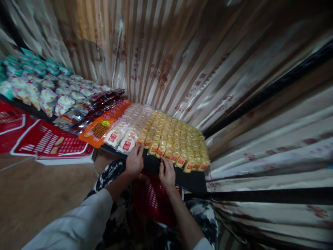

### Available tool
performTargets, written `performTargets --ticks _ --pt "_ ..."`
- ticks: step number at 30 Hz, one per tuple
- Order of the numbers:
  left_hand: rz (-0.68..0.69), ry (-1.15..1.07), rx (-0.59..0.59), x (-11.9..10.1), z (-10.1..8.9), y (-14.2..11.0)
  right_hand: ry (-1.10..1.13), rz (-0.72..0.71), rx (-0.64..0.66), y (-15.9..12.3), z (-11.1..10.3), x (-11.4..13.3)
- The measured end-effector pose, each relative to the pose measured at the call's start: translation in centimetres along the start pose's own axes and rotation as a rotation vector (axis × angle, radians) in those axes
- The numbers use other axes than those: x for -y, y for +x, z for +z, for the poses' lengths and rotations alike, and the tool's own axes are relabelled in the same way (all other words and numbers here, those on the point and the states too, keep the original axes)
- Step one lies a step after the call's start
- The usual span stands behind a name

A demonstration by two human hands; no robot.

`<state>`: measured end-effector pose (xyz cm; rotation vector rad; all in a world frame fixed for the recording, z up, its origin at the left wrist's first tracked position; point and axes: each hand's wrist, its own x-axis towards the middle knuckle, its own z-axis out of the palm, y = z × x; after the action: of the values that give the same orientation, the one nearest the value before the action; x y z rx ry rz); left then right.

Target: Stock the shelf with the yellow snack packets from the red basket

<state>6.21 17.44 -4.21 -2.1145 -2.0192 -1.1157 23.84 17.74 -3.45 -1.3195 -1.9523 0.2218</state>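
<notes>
While both hands reach to the front edge of the display, the left hand point(134, 160) has its fingertips up at the seam where the white round packets point(127, 145) meet the yellow packets point(187, 165). Right hand point(167, 173) is just beside it, apart from the left, fingertips at the lower front of the yellow rows. Fingers on both are partly curled; cannot tell if either one pinches a packet or only touches it (blur and dim light, sorry). The yellow packets run back and rightward from the fingertips in tight, slanting rows, orange-red labels facing the person.

Leftward of the left hand, past the white packets: orange packet point(100, 130), dark foil packets point(104, 106), then puffy snack bags point(65, 104), teal bags point(39, 66) at the far end. Under the hands, black shelf point(192, 180); below that, between the forearms, a red basket point(149, 198). Pleated sheeting point(161, 69) hangs behind the goods.

Step in hand, as judged: fingertip work at the front ends of the rows, nothing lifted as far as shows. Any move from this pose calls for light, level fingertip pressure, since the rows sit close and a hard push could skew neighbouring packets.
</notes>
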Motion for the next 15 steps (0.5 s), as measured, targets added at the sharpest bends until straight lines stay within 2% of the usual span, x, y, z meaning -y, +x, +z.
performTargets --ticks 5,10,15 --pt "-0.008 0.046 0.009 -0.1 0.7 -0.1 -0.026 0.034 -0.039 -0.2 0.6 -0.6" --pt "-0.022 0.047 -0.032 0.0 1.3 -0.5 -0.041 0.078 0.009 -0.4 0.8 -0.4" --pt "-0.039 0.028 -0.019 0.2 1.5 -0.3 -0.02 0.113 0.025 -0.3 0.6 -0.1"
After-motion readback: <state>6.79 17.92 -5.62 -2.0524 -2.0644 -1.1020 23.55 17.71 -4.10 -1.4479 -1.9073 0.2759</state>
